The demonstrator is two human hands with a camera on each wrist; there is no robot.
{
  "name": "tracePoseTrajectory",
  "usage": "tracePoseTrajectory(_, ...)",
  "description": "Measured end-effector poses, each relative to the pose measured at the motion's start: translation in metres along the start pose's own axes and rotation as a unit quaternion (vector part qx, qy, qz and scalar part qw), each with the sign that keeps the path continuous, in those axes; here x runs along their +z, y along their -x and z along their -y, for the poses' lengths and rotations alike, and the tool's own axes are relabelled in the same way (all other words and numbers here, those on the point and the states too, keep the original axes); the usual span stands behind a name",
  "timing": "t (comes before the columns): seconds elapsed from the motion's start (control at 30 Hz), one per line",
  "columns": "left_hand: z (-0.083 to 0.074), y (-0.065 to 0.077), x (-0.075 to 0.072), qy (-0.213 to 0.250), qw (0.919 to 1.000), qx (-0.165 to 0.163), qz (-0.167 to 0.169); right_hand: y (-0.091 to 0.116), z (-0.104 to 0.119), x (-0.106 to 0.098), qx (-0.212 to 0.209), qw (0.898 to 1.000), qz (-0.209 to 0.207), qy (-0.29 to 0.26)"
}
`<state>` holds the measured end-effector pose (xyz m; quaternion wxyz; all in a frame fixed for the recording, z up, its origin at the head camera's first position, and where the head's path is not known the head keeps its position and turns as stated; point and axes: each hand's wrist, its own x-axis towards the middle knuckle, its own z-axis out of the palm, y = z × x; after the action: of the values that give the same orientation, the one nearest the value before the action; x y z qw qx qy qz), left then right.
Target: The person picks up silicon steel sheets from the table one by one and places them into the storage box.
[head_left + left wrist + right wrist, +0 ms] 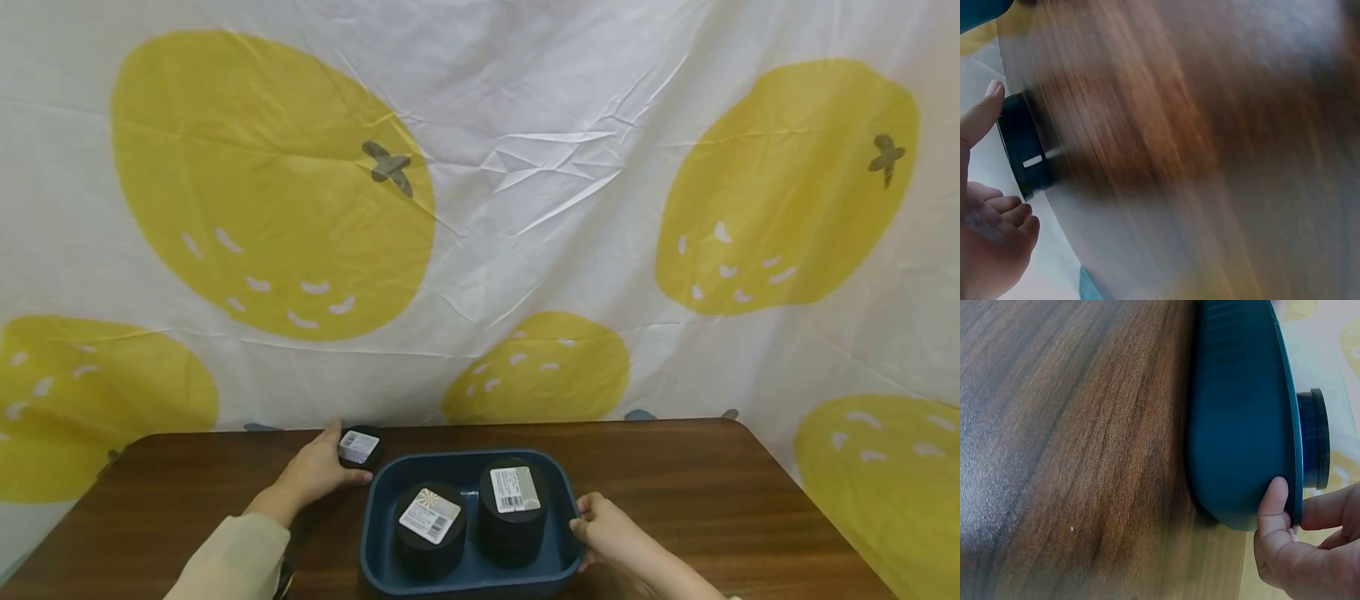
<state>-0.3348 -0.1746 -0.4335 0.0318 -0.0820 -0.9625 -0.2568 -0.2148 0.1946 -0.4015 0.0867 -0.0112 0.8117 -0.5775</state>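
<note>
A small round black container [359, 447] with a white label on top stands near the table's back edge. My left hand [315, 467] holds it from the left, thumb on the near side. In the left wrist view the dark container [1019, 140] sits between the thumb and the curled fingers. A blue tray [465, 586] lies to its right, and my right hand [609, 533] pinches the tray's right rim. Inside the tray are a labelled black container [429, 546] on the left and a taller black stack [513, 525] on the right.
The dark wooden table [675, 475] extends on both sides of the tray. Behind its back edge hangs a white cloth [540, 217] printed with yellow fruit.
</note>
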Motion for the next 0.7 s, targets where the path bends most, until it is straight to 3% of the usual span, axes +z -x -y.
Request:
tracePoseTrajectory(0.23,0.0027,-0.0047,0.0035,0.009,0.9998,-0.017,0.001,-0.0010,-0.0026,-0.0020,-0.012,1.000,0.018,-0.011)
tracePoseTrajectory(0.7,0.0073,-0.0084,0.0087,0.023,0.9995,-0.004,-0.021,-0.0015,-0.0036,-0.0021,-0.010,0.999,0.024,-0.021)
